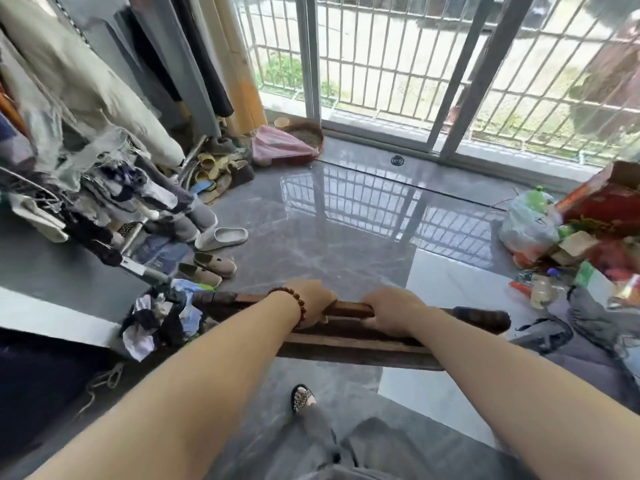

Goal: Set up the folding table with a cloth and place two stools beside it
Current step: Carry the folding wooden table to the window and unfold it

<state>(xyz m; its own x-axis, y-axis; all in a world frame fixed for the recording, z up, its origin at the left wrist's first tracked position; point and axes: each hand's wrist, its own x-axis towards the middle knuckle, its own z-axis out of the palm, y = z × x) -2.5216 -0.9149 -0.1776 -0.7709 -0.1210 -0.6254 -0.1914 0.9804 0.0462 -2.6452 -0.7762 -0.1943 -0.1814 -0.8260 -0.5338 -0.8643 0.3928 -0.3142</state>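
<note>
I hold a dark brown wooden folding table (356, 344), folded flat and seen edge-on, level in front of me above the grey tiled floor. My left hand (310, 301), with a bead bracelet on the wrist, grips its upper edge left of centre. My right hand (393, 315) grips the same edge just to the right, a short gap between the two hands. The table's ends stick out past both hands. No cloth for the table and no stools can be made out.
A clothes rack (104, 188) full of garments and several shoes (214, 265) line the left. A pink bag (280, 147) lies by the sliding glass door (377, 64). Bags and boxes (571, 230) crowd the right. Glossy floor (346, 220) lies ahead.
</note>
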